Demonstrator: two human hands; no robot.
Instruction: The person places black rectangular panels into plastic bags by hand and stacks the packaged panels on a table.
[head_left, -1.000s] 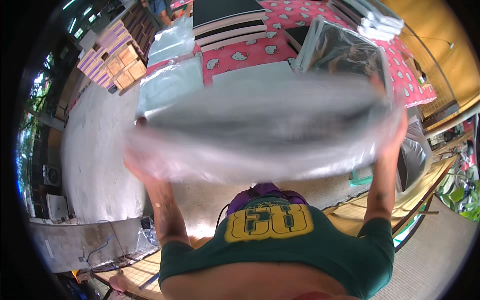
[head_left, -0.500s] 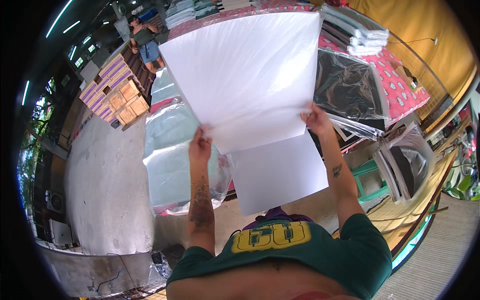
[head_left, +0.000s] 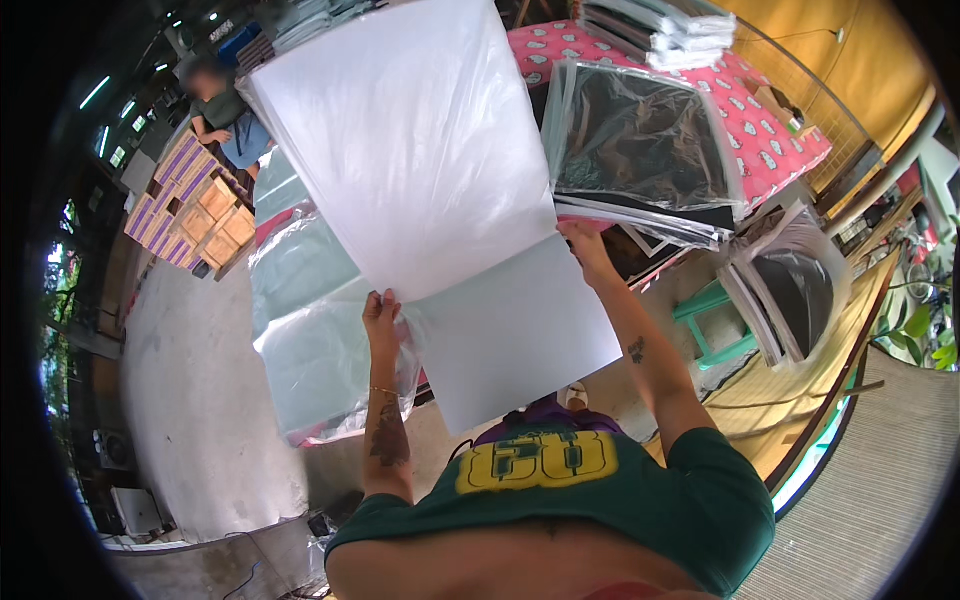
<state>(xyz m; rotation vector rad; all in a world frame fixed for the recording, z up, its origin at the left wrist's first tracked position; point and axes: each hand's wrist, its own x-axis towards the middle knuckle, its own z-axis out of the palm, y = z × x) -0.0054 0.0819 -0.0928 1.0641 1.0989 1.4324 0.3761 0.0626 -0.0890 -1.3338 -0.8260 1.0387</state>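
A large white sheet with a glossy, wrinkled, film-like surface [head_left: 420, 150] stretches away from me. Its near left corner is pinched in my left hand [head_left: 380, 312], fingers closed. My right hand [head_left: 588, 248] has its fingers closed at the near right corner. Under the near edge lies a second plain white sheet [head_left: 515, 345], partly covered by the upper one and jutting toward my body. Whether my right fingers also hold this lower sheet, I cannot tell. Just left of my left hand are pale green sheets in clear plastic [head_left: 310, 310].
Black sheets in clear plastic [head_left: 650, 140] lie on the pink patterned table cover [head_left: 770, 130], with stacked plastic packs [head_left: 660, 35] behind. A green stool [head_left: 712, 325] and more wrapped sheets [head_left: 785, 285] stand at right. A person [head_left: 222, 115] is beside piled boxes [head_left: 190, 205].
The bend along the upper sheet's near part has flattened, and my hands are now at its near corners. The whole view has shifted, and the person at far left has moved their arms.
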